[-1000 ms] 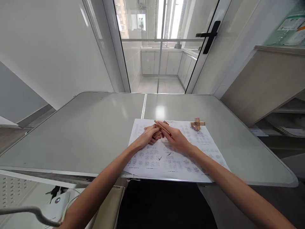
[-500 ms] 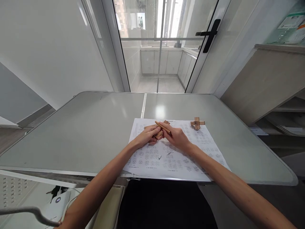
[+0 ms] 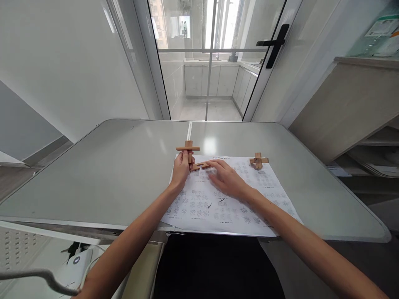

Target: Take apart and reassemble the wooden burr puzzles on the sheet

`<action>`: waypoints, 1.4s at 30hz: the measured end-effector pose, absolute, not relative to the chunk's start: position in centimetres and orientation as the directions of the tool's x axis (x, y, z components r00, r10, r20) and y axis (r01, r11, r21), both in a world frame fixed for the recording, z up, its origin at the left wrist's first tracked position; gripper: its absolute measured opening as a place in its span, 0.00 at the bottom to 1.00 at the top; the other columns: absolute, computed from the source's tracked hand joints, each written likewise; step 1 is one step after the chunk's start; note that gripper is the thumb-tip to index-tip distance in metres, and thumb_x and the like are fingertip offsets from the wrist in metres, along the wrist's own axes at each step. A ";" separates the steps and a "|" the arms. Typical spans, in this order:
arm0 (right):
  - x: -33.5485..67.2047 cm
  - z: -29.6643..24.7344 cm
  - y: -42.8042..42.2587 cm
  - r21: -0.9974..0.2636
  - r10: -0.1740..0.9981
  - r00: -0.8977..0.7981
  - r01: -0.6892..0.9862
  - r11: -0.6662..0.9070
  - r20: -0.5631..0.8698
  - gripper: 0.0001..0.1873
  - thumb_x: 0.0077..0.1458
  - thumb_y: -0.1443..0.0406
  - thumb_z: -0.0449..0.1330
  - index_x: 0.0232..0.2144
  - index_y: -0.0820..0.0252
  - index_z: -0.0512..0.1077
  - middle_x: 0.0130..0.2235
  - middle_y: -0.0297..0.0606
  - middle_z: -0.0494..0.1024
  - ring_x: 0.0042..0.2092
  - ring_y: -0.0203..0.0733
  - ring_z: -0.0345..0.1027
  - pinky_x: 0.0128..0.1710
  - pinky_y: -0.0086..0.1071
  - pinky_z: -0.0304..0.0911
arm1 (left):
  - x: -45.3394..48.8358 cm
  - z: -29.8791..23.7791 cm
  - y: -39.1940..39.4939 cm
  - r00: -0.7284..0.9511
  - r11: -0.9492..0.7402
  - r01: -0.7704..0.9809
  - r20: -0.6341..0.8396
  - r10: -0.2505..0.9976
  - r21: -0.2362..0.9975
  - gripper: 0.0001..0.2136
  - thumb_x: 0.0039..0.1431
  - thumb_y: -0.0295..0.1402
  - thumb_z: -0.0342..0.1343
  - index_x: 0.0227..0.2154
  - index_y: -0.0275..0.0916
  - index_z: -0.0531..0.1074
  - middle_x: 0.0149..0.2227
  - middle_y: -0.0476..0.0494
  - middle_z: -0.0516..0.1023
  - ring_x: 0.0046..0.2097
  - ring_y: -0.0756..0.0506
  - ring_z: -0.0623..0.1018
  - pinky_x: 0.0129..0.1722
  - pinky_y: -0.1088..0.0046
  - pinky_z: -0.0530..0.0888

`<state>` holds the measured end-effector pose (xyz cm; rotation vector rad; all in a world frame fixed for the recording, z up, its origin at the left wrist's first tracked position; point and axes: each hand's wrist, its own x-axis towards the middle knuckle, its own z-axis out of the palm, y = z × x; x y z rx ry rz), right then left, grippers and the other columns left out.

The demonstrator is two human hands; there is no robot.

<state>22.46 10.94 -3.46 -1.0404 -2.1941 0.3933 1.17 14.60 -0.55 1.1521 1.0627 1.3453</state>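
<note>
My left hand [image 3: 181, 169] is closed on a wooden cross-shaped piece [image 3: 188, 148] made of two joined sticks, held upright at the far left corner of a printed paper sheet [image 3: 230, 207]. My right hand [image 3: 225, 177] lies flat on the sheet with fingers stretched out, its fingertips touching a loose notched wooden stick [image 3: 200, 166] that rests on the paper. A finished wooden cross puzzle [image 3: 258, 160] stands on the sheet's far right corner, apart from both hands.
The sheet lies on a grey folding table [image 3: 109, 174] with a seam down its middle. Glass doors stand behind the table, a shelf unit on the right. A white device with cables sits on the floor at lower left.
The hands were together, working the sticks. Now they have parted: the left hand lifted the joined cross piece up and away, and the right hand flattened onto the sheet by a stick lying there.
</note>
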 end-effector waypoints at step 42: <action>23.3 -1.5 12.2 -0.972 0.951 -0.252 0.103 0.209 0.178 0.18 0.63 0.47 0.66 0.38 0.54 0.72 0.49 0.43 0.83 0.46 0.48 0.79 0.43 0.41 0.72 | 1.3 -0.5 14.3 0.222 0.069 -0.158 -0.033 0.975 0.985 0.17 0.69 0.49 0.57 0.41 0.38 0.73 0.28 0.52 0.68 0.21 0.55 0.61 0.18 0.80 0.59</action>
